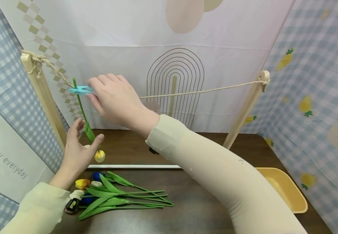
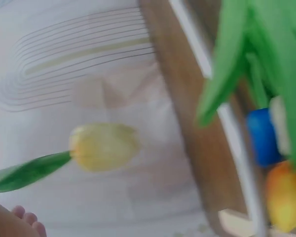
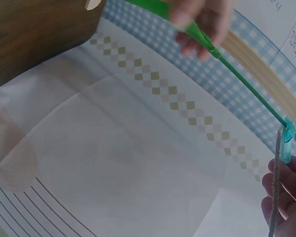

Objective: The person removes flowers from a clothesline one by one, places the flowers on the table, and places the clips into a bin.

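Note:
My right hand pinches a light blue clothespin at the rope. In the clothespin's jaws is the green stem of a yellow tulip, which hangs with its flower downward. The right wrist view shows the right thumb and fingertips on the clothespin, with the rope running past them. Beside the tulip's leaf is my left hand, its thumb and fingers spread apart. The left wrist view shows the yellow flower hanging free of the fingers.
Wooden posts hold the rope at both ends. Several artificial tulips, blue, white and orange-yellow, lie on the dark table. A white rod runs across behind them. At the right stands a yellow basin.

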Motion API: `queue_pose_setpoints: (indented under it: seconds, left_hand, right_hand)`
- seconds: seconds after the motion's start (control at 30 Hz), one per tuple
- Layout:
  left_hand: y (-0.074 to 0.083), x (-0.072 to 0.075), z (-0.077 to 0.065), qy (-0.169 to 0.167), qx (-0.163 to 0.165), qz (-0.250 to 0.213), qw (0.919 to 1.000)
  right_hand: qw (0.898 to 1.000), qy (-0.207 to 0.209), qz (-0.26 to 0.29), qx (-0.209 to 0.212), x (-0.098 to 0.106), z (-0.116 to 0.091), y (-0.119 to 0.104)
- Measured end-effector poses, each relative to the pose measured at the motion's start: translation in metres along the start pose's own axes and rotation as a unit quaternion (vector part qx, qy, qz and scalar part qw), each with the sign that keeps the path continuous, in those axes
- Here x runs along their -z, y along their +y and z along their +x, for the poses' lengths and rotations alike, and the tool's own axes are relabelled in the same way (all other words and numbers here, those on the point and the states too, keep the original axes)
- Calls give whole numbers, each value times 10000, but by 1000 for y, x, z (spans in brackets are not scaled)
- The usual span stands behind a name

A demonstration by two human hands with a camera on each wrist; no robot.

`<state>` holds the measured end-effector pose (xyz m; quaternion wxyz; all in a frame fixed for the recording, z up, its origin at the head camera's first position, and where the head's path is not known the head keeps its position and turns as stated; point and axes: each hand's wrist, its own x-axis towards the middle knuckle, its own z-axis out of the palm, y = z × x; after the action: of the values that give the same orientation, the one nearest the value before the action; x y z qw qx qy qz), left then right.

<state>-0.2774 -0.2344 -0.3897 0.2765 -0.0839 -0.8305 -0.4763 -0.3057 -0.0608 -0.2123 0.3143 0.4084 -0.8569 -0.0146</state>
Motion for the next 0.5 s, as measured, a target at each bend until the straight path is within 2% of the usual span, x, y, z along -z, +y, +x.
queue_pose_setpoints:
  seconds: [0.13,0.27,0.5]
  left_hand:
    - [12,7,13,507,-436,-44,9978]
    - [20,10,19,906,-801,-154,9925]
    - [29,9,19,1385,-883,-342,9858]
  right_hand:
    - [10000,12,5,-74,-1,1,-3]
    - [9998,42,50,-169,-2,1,-6]
    - [9996,55,105,-239,-5,-3,-6]
